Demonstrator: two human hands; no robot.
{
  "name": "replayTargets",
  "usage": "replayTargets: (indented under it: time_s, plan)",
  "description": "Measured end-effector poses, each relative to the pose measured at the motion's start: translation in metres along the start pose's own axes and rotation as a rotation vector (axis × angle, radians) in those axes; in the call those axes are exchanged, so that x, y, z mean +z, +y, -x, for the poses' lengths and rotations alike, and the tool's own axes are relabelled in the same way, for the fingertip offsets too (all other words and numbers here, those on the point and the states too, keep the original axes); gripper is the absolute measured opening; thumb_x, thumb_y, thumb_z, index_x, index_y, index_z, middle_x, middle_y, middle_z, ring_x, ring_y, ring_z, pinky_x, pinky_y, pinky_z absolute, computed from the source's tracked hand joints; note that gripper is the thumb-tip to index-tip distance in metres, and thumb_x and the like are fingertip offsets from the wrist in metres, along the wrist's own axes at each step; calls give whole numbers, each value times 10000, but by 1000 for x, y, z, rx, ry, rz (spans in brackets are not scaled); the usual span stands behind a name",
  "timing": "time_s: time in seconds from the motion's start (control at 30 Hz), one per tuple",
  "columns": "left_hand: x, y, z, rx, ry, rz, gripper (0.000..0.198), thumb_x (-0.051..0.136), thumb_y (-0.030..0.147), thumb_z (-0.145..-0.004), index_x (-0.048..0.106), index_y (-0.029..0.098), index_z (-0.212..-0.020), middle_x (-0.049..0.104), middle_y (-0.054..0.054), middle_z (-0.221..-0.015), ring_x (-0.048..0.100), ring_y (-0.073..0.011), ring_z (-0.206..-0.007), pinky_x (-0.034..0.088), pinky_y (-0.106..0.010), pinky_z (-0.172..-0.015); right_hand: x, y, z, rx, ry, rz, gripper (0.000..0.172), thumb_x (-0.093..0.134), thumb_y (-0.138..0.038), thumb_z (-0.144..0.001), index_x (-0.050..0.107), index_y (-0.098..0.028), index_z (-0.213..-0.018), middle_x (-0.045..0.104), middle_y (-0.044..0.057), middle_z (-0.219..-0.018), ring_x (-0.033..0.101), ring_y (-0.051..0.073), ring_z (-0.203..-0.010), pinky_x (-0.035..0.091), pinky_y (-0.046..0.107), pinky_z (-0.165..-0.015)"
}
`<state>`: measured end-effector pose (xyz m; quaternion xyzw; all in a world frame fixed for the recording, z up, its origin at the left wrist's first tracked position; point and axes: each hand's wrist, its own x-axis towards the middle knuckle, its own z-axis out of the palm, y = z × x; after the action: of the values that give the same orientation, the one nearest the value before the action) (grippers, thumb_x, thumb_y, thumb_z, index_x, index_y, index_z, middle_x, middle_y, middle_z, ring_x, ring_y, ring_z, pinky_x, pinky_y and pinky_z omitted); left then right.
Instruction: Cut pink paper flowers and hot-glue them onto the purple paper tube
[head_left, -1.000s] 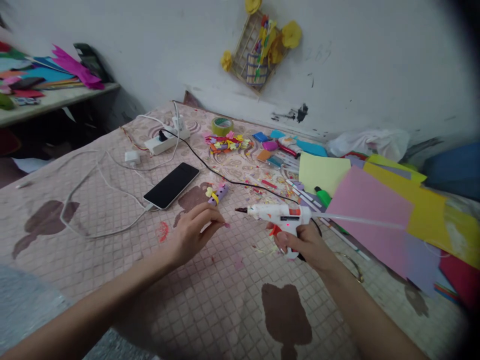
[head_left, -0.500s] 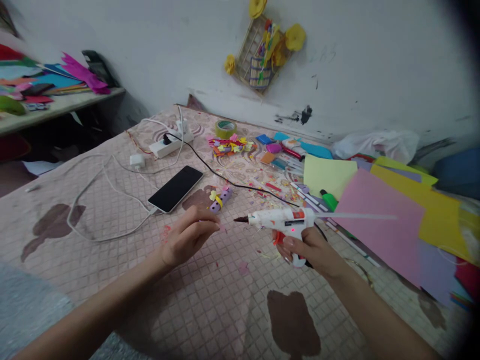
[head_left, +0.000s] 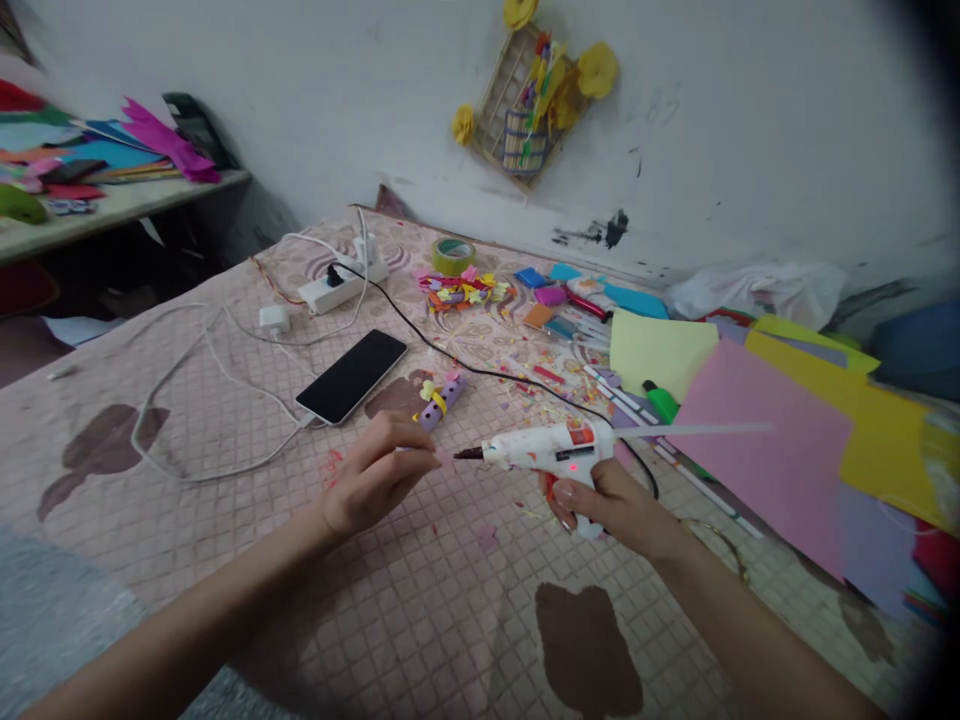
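My right hand (head_left: 600, 505) is closed round the handle of a white hot glue gun (head_left: 544, 446), with a finger at its red trigger. A long clear glue stick (head_left: 694, 430) juts from the gun's back, and a small red light glows on its side. The dark nozzle points left, close to the fingertips of my left hand (head_left: 382, 465). That hand is pinched shut over the table; what it holds is too small to make out. Just behind it lies a purple roll (head_left: 442, 398) with dark dots and a yellow band.
A phone (head_left: 352, 377) on a white cable lies left, near a power strip (head_left: 341, 287). Green tape (head_left: 452, 256) and a heap of foam cut-outs (head_left: 465, 290) lie behind. Coloured sheets (head_left: 765, 450) cover the right side. The gun's black cord (head_left: 450, 362) crosses the table.
The glue gun in my right hand has moved a little left and slightly down, bringing its nozzle nearer my left fingertips. My left hand keeps its pinch almost in place.
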<state>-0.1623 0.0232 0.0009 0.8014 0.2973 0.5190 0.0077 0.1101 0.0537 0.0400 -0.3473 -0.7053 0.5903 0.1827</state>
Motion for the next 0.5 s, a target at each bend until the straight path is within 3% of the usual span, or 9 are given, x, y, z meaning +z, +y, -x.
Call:
replayTargets:
  time_s: [0.5]
  plan:
    - [-1, 3, -1, -3, -4, 27, 289, 586, -5, -735, 587, 173, -963, 581, -34, -887, 556, -149, -810, 509, -331, -693, -1, 5, 0, 5, -15, 71, 458, 450, -502, -842, 510, -160, -543, 501, 8, -561, 488, 121, -567, 382, 243, -556]
